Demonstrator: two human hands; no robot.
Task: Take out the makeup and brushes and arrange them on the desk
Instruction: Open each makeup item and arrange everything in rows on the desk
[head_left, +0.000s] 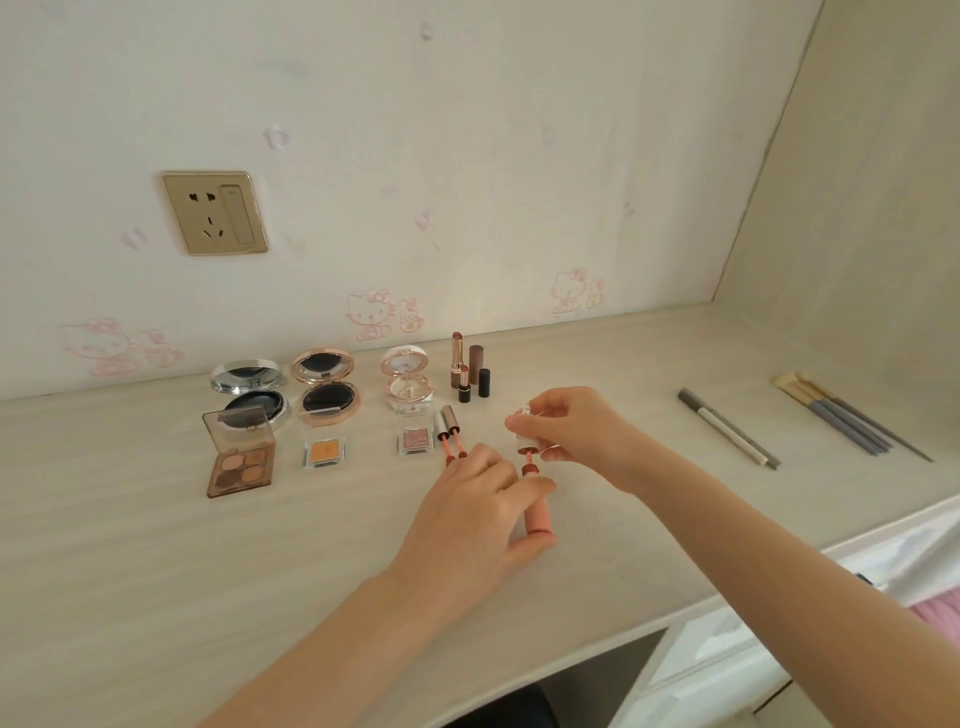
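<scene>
Pale wood-grain desk (156, 545); cartoon-cat wallpaper (374, 312), gold socket (214, 212).

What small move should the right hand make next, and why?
Probably lay the applicator wand down beside the two wands already lying open on the desk: the right hand has it clear of the pink tube that the left hand holds.

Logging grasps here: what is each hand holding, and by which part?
Left hand grips the pink gloss tube around its body; right hand pinches the applicator wand by its cap.
</scene>
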